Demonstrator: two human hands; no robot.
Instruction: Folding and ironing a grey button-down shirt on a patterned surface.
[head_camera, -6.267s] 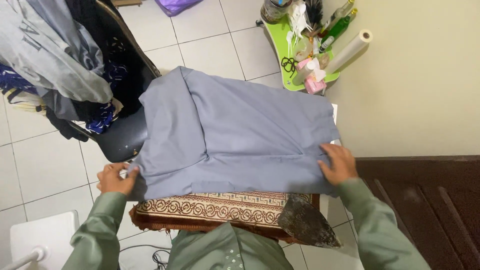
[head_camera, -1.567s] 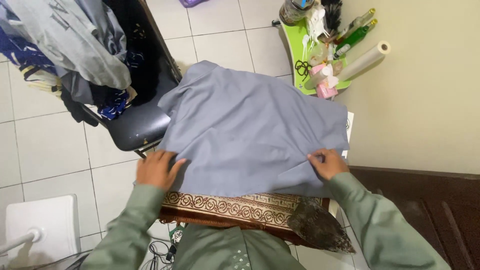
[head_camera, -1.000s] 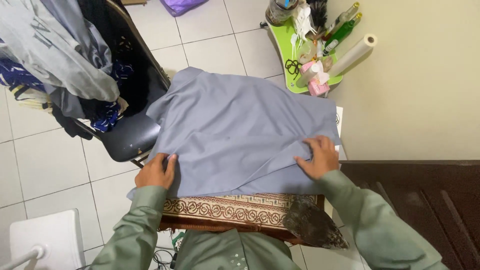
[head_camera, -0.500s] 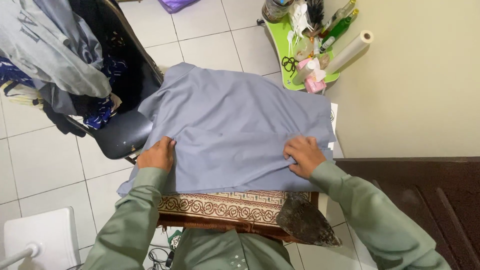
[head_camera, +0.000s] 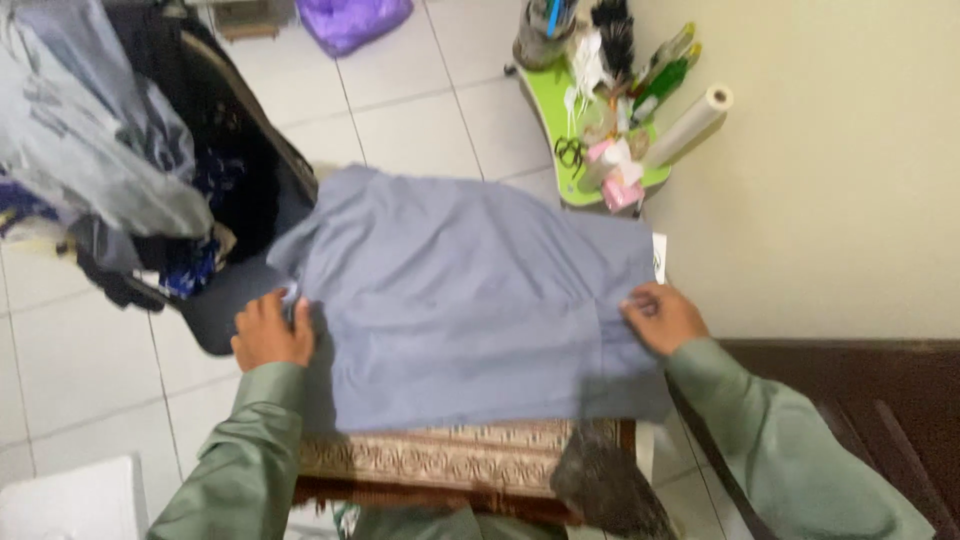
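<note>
Everything here sits around the grey-blue cloth (head_camera: 460, 300), which lies spread flat over a patterned rug-covered board (head_camera: 440, 460) in front of the person. Far to the left of the cloth, a heap of clothes (head_camera: 90, 150) hangs over a dark chair (head_camera: 235, 300), whose seat tucks under the cloth's left corner. At the cloth's left edge the left hand (head_camera: 268, 330) lies flat, fingers together, pressing the hem down rather than gripping it. Across the cloth, at its right edge, the right hand (head_camera: 660, 315) rests on the fabric with the fingers curled at the hem; the frame is too blurred to tell whether they pinch it or only press.

To my eye this is the smoothing stage of laying the cloth out: the middle lies flat, with a faint crease running down near the right hand. A next move would call for both hands to take the side hems firmly.

The cloth overhangs the board at left, over the chair seat. Its right edge comes close to the cream wall (head_camera: 830, 180), so there is little room that side. Beyond the cloth's far right corner stands a green side table (head_camera: 545, 100) crowded with bottles and a paper roll (head_camera: 690, 125), close enough to be knocked. Tiled floor (head_camera: 420, 90) lies beyond the cloth's far edge.
</note>
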